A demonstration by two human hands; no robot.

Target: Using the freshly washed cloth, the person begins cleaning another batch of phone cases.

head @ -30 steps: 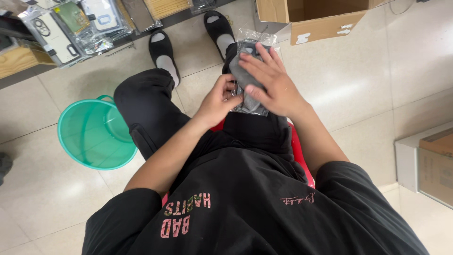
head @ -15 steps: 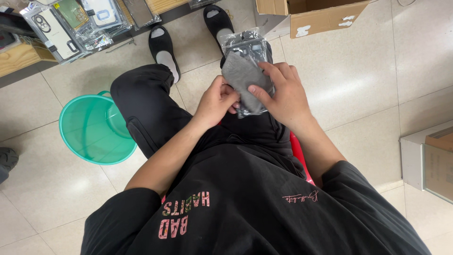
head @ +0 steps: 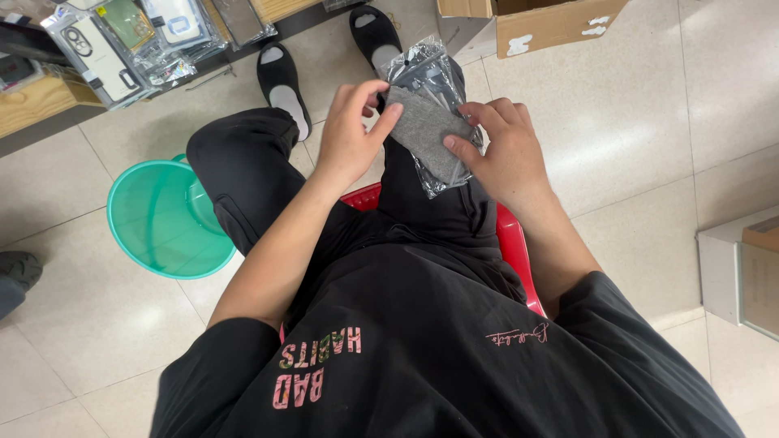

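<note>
Seat: the person sits on a red stool (head: 513,243), legs stretched forward over the tiled floor (head: 633,146).
Left hand: the left hand (head: 349,138) rests at the near-left corner of the clear plastic bag (head: 422,73); its fingers (head: 388,116) pinch the edge of the grey folded cloth (head: 426,134), thumb under, index on top.
Right hand: the right hand (head: 507,150) lies flat on the bag's right side, fingers (head: 458,150) pressed down on cloth and film together, holding both against the thigh.
Where the thing is: the cloth sits half inside the bag, which lies along the person's right leg, mouth towards the body.
Doing it well: as I judge it, the cloth slides cleanly only if the right hand keeps the film taut and the mouth wide; a flat fold and a steady push along the bag's length should avoid bunching or tearing the seam.
Edges: the bag overhangs the leg on both sides, so it could slip off towards the floor.
Open room: bare tiles lie to the right; a green plastic basin (head: 162,219) stands just left of the left knee.
Far: black slippers (head: 280,77), packaged goods (head: 122,36) on a low shelf, and a cardboard box (head: 544,24) ahead.
</note>
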